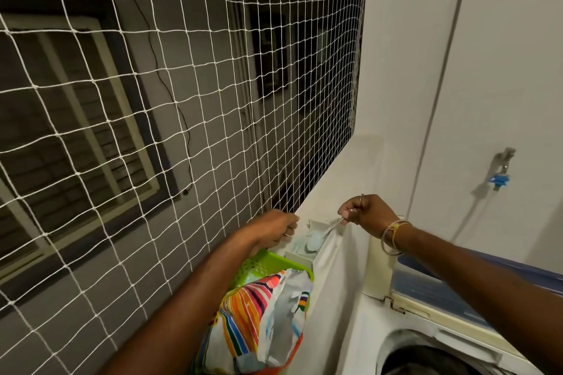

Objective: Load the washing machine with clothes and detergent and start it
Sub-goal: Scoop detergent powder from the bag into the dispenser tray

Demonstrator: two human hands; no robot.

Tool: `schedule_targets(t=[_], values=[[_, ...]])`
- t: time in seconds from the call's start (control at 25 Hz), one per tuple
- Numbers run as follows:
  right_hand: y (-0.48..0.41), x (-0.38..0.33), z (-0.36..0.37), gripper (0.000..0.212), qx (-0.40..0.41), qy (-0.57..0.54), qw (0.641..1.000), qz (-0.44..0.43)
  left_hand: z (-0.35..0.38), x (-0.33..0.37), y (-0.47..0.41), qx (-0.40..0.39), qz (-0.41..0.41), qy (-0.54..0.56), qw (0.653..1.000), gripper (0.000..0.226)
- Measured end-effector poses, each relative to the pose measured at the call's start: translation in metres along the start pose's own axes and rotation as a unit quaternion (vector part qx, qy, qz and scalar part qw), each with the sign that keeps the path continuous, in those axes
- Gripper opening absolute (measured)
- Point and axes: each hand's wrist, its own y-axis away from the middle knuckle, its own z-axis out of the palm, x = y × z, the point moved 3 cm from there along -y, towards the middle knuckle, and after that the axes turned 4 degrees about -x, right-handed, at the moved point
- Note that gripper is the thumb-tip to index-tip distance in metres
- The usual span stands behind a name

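My washing machine (405,341) stands open at lower right, dark clothes (426,359) in its drum, beside the striped bag (259,313) in a green basket (268,265). My right hand (370,211) pinches a pale packet (313,242) by its edge. My left hand (274,228) is curled, but I cannot tell whether it grasps anything.

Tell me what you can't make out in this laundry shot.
Head view:
Washing machine drum: cut off by the bottom edge, inside dark.
Left hand: turned away, so what it holds, if anything, is hidden.
Packet pinched by right hand: contents blurred.
Green basket: contents covered by striped bag.
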Motion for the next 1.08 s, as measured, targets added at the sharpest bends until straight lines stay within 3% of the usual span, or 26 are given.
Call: schedule_targets(t=[0.28,0.48,0.72,0.92,1.08], values=[[0.006,-0.009,-0.002,0.018,0.084,0.102,0.985,-0.109,-0.001,0.001,0.005,0.005,0.015,-0.016,1.0,0.02],[0.021,-0.013,-0.003,0.029,0.15,0.23,0.931,-0.239,0.003,0.009,0.018,0.024,0.045,0.013,0.999,0.018],[0.063,-0.037,-0.031,0.012,0.212,0.024,0.962,-0.168,0.008,0.013,0.033,0.043,0.063,0.031,0.997,0.019],[0.111,-0.063,-0.047,0.013,0.165,-0.182,0.964,-0.097,0.008,0.017,0.041,0.049,0.066,0.034,0.996,0.024],[0.15,-0.09,-0.034,0.009,0.1,-0.223,0.966,-0.083,0.011,0.018,0.052,0.057,0.069,0.032,0.996,0.02]])
